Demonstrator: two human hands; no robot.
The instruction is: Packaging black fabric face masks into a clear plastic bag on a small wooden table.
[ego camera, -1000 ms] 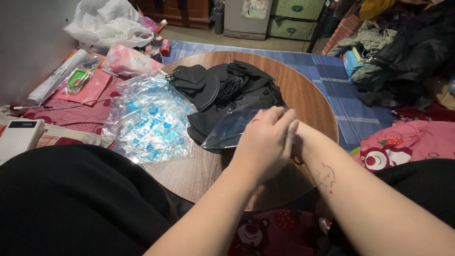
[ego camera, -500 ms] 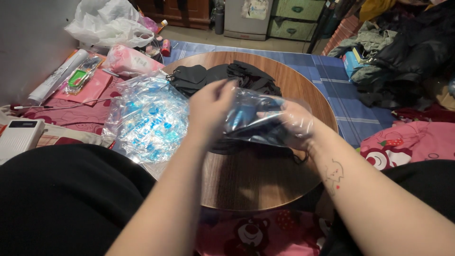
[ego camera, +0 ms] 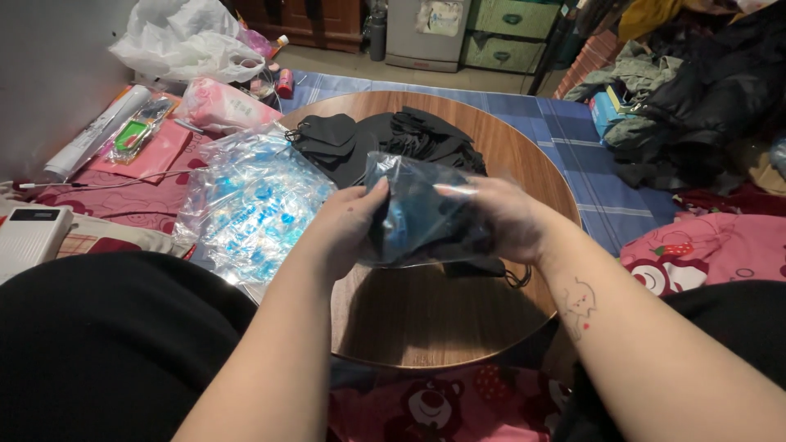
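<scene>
We hold clear plastic bag (ego camera: 426, 209) over round wooden table (ego camera: 458, 319): left hand (ego camera: 348, 225) grips its 9 o'clock edge, right hand (ego camera: 508, 217) pinches its 3 o'clock side, likely keeping black masks inside. Loose black masks (ego camera: 385, 139) at 12; clear packet pile (ego camera: 254, 200) at 9.

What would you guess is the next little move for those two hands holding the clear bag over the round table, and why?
Probably push the black mask fully down into the clear plastic bag. The left hand grips one side of the bag and the right hand the other, and an ear loop hangs out below, so the mask seems only partly seated.
</scene>
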